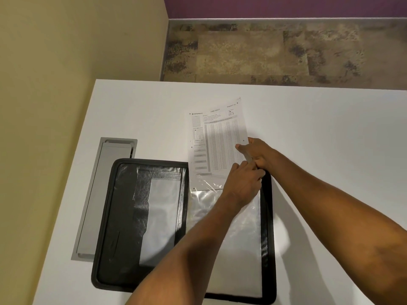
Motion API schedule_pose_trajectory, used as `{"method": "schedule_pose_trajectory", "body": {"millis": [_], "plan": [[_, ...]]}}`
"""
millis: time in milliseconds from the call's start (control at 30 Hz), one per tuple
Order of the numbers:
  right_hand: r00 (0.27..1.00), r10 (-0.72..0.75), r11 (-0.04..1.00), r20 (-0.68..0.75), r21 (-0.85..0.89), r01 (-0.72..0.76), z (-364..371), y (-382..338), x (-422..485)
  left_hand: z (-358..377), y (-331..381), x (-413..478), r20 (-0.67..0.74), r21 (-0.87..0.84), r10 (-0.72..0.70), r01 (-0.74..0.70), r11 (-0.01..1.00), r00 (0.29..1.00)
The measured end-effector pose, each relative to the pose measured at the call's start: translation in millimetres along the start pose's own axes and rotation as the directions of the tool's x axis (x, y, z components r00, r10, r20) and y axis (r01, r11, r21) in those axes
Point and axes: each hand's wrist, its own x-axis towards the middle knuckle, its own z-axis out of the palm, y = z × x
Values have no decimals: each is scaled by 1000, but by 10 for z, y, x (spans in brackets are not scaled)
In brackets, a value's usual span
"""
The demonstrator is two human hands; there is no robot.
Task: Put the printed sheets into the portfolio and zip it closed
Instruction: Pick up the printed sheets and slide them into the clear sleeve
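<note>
A black zip portfolio point(123, 216) lies open flat on the white table point(319, 139). Clear plastic sleeves point(237, 249) fill its right half. A printed sheet point(215, 137) lies with its lower end inside the top sleeve's mouth, most of it sticking out past the portfolio's far edge. My right hand point(257, 153) pinches the sheet's right edge near the sleeve opening. My left hand point(242, 183) grips the sleeve's top edge just below it, the two hands touching. The sleeve's top right corner is hidden under my hands.
A grey metal cable hatch point(103, 194) is set into the table left of the portfolio, partly under its left edge. A yellow wall runs along the left. Beyond the table's far edge is mottled brown floor point(264, 51).
</note>
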Motion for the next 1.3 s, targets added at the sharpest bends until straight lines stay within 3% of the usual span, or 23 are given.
{"method": "schedule_pose_trajectory", "body": {"millis": [300, 533, 667, 800, 1033, 1300], "plan": [[985, 55, 989, 163, 128, -76, -198, 87, -90, 72, -22, 45, 6, -69, -216, 215, 974, 976], [997, -34, 997, -73, -78, 28, -333, -130, 21, 43, -37, 128, 51, -113, -366, 370, 922, 929], [1000, 10, 996, 21, -87, -9, -445, -170, -86, 47, 4, 208, 86, -157, -475, 482, 862, 876], [997, 37, 987, 74, -157, -25, -509, -76, -212, 65, 41, 230, 99, -132, -477, 487, 863, 873], [981, 109, 874, 162, -485, -17, -493, -25, -323, 90, 53, 187, 22, -80, -474, 474, 877, 880], [987, -114, 969, -115, -231, 85, -389, -363, -1, 66, 88, 156, 45, -103, -427, 429, 897, 903]]}}
